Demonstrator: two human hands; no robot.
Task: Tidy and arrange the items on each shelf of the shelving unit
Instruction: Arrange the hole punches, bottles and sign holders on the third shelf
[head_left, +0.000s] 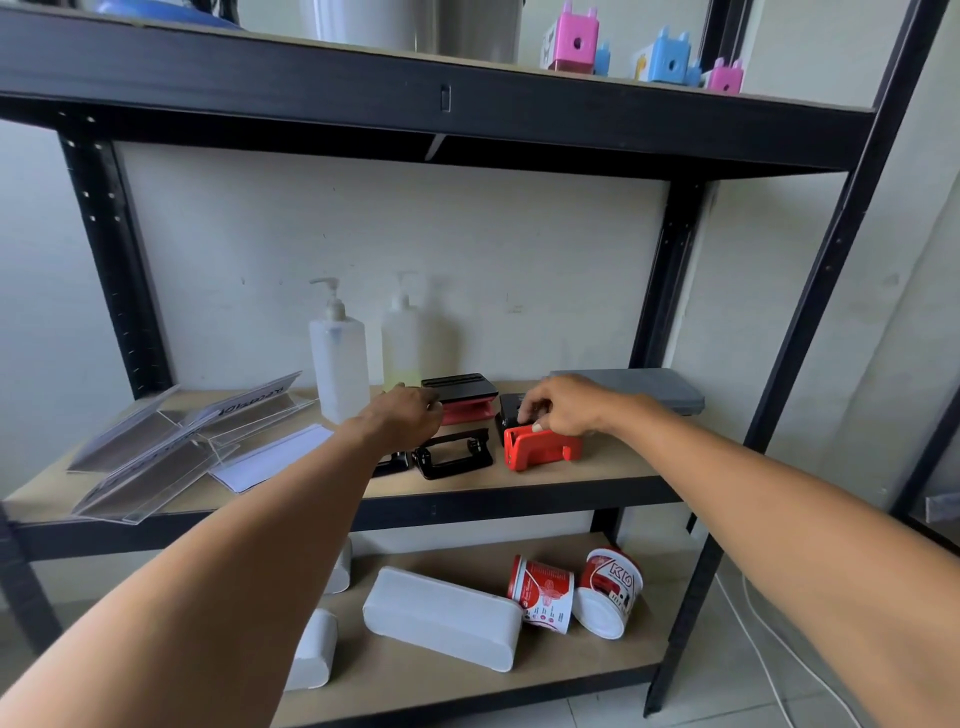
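On the middle shelf (613, 475), the right hand (563, 408) pinches a red hole punch (540, 449) while the left hand (410, 415), fingers hidden, reaches toward another; a careless sweep could topple the nearby pump bottle (338, 358).

The left hand (402, 415) hides part of a black hole punch (452, 454); the far pump bottle (402, 343) is blurred, perhaps translucent.

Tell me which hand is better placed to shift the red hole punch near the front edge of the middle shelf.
Right. The right hand already rests on top of the red hole punch, fingers curled over it. The left hand reaches toward the black and red stapler further back.
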